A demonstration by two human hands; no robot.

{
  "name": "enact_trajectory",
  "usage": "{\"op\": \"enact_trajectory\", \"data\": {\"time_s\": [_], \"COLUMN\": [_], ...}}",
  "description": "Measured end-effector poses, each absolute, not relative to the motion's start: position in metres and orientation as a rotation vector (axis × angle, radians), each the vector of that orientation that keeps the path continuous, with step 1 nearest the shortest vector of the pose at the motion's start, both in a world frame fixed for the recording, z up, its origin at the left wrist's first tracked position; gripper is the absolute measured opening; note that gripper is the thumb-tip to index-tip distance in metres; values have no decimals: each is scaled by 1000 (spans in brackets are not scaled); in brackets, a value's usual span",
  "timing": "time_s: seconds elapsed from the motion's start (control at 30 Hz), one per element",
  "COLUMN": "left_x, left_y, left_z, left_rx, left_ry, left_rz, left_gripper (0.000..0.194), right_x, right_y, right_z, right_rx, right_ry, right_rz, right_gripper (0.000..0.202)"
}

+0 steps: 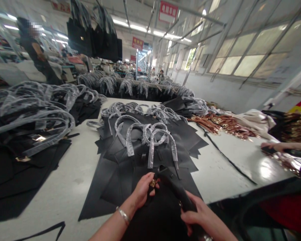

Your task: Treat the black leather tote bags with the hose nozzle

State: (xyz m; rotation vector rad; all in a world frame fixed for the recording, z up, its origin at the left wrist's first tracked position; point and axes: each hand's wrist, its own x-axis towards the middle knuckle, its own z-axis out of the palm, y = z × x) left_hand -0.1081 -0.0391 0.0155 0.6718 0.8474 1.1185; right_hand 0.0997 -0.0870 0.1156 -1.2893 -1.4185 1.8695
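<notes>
Several signs [168, 11] bear blurred writing; left hand [142, 191] pinches clasp [153, 182], right hand [198, 211] grips handle [175, 185].

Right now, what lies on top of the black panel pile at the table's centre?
Looped, plastic-wrapped handles lie across the black panel pile. Lower panels show only along edges, their middles covered; the black bag piece in front hides part too.
</notes>
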Motion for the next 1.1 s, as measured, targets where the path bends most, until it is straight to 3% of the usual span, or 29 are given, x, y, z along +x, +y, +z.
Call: {"op": "enact_trajectory", "data": {"time_s": [0.13, 0.3, 0.53, 0.77, 0.97, 1.1], "left_x": [-108, -102, -82, -77, -75, -72], "left_y": [-40, -45, -49, -52, -53, -53], "left_z": [20, 29, 26, 22, 19, 10], "left_rx": [653, 363, 547, 676, 683, 797], "left_ry": [850, 857, 982, 1024, 1073, 1110], "left_rz": [1086, 987, 1241, 1248, 1241, 1230], "left_gripper": [37, 19, 46, 42, 48, 43], "right_x": [98, 108, 124, 108, 108, 111], "right_y": [-84, -83, -113, -112, -99, -106], "right_z": [117, 116, 119, 120, 125, 121], "right_rx": [-1320, -1402, -1481, -1433, -1435, -1392], "right_ry": [-1405, -1416, -1346, -1352, -1345, -1391], "right_rz": [1811, 1682, 1734, 1894, 1716, 1883], "right_gripper": [65, 72, 81, 78, 74, 73]}}
